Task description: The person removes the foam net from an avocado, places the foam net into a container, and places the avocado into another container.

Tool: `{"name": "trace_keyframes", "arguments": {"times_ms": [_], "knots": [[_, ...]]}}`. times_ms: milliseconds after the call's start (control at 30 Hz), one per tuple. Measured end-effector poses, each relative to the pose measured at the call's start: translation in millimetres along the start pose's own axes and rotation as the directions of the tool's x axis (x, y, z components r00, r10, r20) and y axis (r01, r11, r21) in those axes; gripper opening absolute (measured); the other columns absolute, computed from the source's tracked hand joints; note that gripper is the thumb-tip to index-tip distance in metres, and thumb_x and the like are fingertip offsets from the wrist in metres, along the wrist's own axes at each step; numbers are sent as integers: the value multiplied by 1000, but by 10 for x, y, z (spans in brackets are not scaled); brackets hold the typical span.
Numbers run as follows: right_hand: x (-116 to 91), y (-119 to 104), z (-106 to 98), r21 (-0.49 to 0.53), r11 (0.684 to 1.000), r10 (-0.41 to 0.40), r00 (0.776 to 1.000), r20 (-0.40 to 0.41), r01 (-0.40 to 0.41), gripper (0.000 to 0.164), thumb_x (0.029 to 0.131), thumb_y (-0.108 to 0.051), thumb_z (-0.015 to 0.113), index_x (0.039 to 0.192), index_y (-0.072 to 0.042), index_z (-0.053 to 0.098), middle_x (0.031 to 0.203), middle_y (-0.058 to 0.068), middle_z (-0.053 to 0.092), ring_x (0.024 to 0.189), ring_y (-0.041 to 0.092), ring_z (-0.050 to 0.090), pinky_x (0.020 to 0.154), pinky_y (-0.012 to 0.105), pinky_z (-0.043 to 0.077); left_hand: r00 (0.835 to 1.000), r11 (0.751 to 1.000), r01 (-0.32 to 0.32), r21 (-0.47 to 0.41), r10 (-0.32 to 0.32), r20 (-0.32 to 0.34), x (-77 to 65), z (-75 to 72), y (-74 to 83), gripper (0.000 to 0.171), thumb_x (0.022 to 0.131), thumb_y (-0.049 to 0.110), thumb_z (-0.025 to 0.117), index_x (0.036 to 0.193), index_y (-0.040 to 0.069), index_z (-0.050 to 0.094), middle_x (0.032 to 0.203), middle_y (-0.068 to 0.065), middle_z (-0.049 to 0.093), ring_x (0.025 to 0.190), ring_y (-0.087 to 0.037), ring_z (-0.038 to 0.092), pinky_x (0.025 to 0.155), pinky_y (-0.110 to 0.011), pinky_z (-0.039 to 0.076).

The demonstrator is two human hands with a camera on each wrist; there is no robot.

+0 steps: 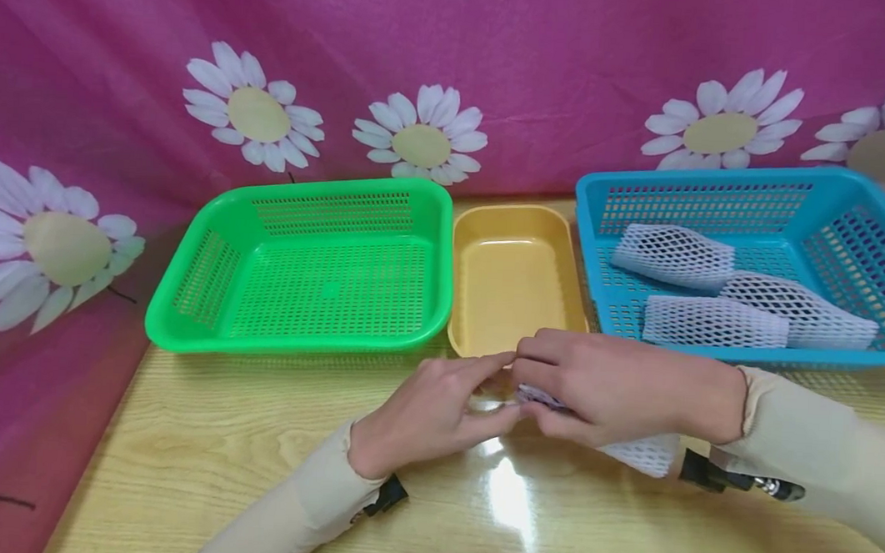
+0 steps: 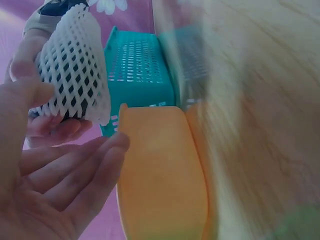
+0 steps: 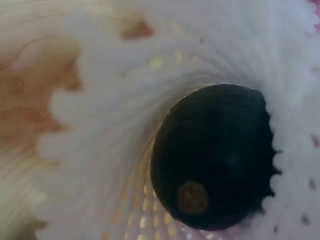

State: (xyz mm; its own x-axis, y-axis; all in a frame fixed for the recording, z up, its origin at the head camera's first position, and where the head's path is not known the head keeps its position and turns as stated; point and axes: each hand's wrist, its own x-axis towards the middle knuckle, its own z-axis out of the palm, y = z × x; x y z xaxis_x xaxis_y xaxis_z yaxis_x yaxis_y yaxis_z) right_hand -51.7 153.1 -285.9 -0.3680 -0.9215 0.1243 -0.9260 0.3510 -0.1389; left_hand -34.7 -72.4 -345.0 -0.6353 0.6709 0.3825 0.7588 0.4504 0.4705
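**Two hands meet at a white net with a dark round thing inside**

A pink cloth (image 1: 545, 40) printed with big white daisies hangs along the far side and down the left. In front of it lies a shiny wood-grain surface (image 1: 221, 482). On its right stands a blue basket (image 1: 699, 181) with three white foam nets (image 1: 672, 253) lying inside, two at the near side and one farther back on the left. On the left is a green basket (image 1: 336, 292), its bottom bare. Between the two baskets sits a smaller yellow tray (image 1: 513, 284).

The right hand (image 1: 617, 386) is just in front of the tray's near end, its grip curled round another white net (image 2: 72, 70). The left hand (image 1: 436, 406) comes in from the left; its grip is spread, fingers fairly straight, the tips close to the net and the right hand. Whether they touch the net, I cannot tell. Smallest, inside the held net, is the dark round thing (image 3: 220, 145), with one brown spot on it.
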Motion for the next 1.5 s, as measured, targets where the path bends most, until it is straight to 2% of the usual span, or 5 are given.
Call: {"name": "trace_keyframes", "arguments": {"times_ms": [167, 333, 767, 1200, 1500], "knots": [[17, -24, 115, -21, 1000, -17, 1000, -16, 17, 22, 93, -32, 56, 107, -15, 59, 93, -11, 54, 85, 3, 47, 71, 17, 48, 992, 998, 57, -26, -54, 112, -36, -4, -1, 15, 92, 29, 59, 97, 17, 66, 75, 9, 70, 62, 6, 60, 55, -2, 41], [30, -41, 228, -5, 1000, -5, 1000, -22, 5, 32, 89, -37, 60, 111, -15, 56, 97, -10, 52, 85, 2, 46, 70, 16, 49, 981, 998, 29, 53, -39, 188, -49, 6, 4, 16, 91, 33, 61, 83, 19, 62, 62, 12, 58, 53, 9, 45, 49, -4, 31], [45, -128, 417, -12, 998, 54, 993, -101, -56, 46, 82, -44, 66, 114, -15, 53, 99, -10, 50, 85, 2, 47, 70, 17, 48, 963, 988, -18, 155, -25, 267, -43, 15, -39, 21, 85, 39, 65, 72, 23, 61, 58, 16, 47, 50, 5, 36, 45, -9, 25], [28, -122, 659, 73, 996, 63, 988, -144, -53, 46, 80, -41, 69, 116, -16, 55, 109, -11, 55, 93, -2, 51, 78, 18, 51, 934, 989, -18, 149, -36, 356, -58, 68, -98, 33, 88, 46, 63, 64, 25, 54, 56, 17, 45, 50, 4, 35, 47, -12, 26], [23, -99, 751, 141, 986, 111, 986, -124, -93, 50, 82, -45, 69, 122, -20, 53, 120, -14, 54, 101, -3, 51, 84, 18, 50, 933, 987, -19, 161, -40, 356, -90, 83, -148, 34, 90, 49, 61, 65, 27, 55, 53, 18, 40, 47, 4, 33, 46, -12, 25]]}}
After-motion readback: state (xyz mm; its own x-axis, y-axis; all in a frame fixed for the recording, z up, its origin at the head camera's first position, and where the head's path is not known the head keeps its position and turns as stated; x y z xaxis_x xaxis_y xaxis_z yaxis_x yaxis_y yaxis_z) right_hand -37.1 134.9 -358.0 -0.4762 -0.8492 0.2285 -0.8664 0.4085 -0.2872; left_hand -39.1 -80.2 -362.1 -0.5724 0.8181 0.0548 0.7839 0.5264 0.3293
